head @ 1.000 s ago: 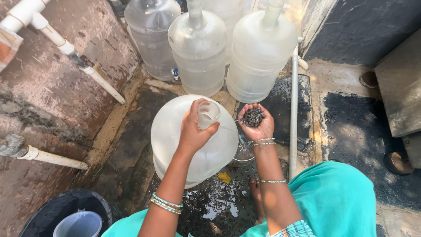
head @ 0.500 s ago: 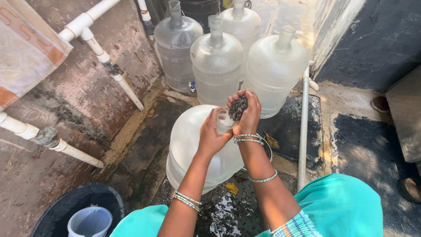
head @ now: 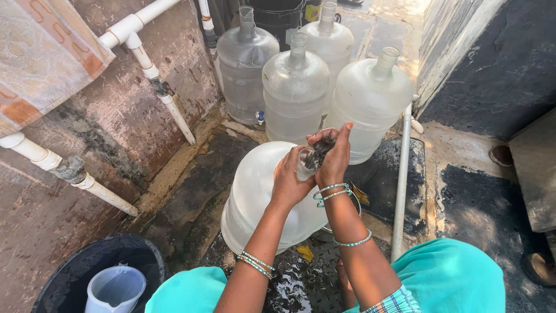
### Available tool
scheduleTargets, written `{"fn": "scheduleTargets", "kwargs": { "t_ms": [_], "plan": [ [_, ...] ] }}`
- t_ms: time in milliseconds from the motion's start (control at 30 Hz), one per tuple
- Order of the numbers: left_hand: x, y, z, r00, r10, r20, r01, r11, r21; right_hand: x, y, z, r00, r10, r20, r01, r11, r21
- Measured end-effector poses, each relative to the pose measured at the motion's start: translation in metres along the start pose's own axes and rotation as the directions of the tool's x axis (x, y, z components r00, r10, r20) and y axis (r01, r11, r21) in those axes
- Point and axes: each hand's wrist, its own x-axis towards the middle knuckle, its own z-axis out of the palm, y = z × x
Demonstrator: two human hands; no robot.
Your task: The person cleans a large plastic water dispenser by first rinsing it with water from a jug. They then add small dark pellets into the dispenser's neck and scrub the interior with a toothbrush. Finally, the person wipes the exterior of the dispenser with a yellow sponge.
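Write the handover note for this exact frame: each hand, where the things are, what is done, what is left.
Left hand: grips the neck of the tilted water jug.
Right hand: cupped at the jug's mouth, holding dark gritty material.
Four more jugs stand upright behind; a black tub with a white pitcher sits at lower left.
Done: handful brought to the mouth.
Left: apparently getting it inside; the jug's contents cannot be seen.

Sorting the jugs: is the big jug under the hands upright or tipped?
Tipped: the big jug leans, neck in the left hand; the jugs behind stand upright.

The tilted jug's neck [head: 305, 164] is mostly covered by both hands; the black tub [head: 75, 272] is cut off at lower left.
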Motion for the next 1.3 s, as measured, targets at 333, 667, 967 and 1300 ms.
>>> {"fn": "scheduleTargets", "kwargs": {
  "t_ms": [333, 667, 967, 1300],
  "plan": [
    [0.0, 0.001, 0.005, 0.996, -0.082, 0.021, 0.082, 0.997, 0.002, -0.005, -0.019, 0.003, 0.977, 0.012, 0.213, -0.014, 1.0, 0.008],
    [-0.004, 0.005, 0.002, 0.999, -0.018, -0.047, 0.018, 1.0, 0.001, -0.011, -0.02, 0.0, 0.947, -0.028, 0.321, 0.093, 0.978, -0.189],
    [-0.01, 0.003, 0.01, 0.997, 0.037, -0.065, -0.03, 0.993, 0.112, -0.004, -0.018, -0.001, 0.92, -0.079, 0.384, 0.238, 0.891, -0.386],
    [-0.023, 0.005, -0.04, 0.996, 0.088, -0.027, -0.089, 0.996, -0.001, 0.042, 0.017, -0.097, 0.983, 0.172, 0.066, -0.164, 0.979, -0.122]
  ]
}}
